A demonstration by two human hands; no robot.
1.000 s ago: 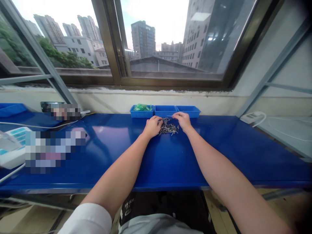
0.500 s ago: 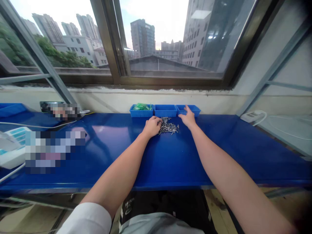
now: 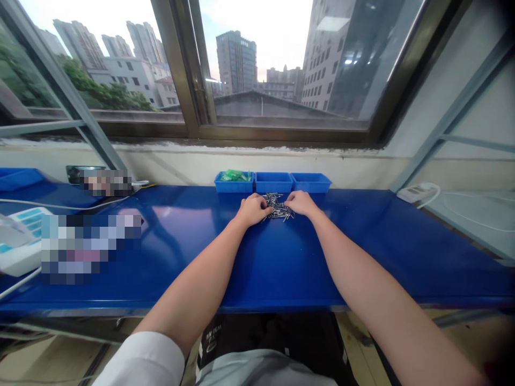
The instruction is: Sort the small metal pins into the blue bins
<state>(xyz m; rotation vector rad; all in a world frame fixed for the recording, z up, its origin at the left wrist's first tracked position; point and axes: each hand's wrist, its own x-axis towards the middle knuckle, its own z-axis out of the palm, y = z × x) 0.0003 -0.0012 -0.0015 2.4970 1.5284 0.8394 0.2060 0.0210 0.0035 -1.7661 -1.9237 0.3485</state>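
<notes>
Slender silvery metal pins [image 3: 278,211], piled on glossy blue counter [image 3: 281,262]; my left grip [image 3: 252,208], curled, and right grip [image 3: 303,203], narrow, flank them; whether either holds any, I cannot tell.

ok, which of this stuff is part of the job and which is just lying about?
In the job:
small metal pins, piled between left hand and right hand
three blue bins just behind them, probably; the left one holds green plastic items

Likely just lying about:
white power strip, far right
white cable, left
blue tray, far left
</notes>
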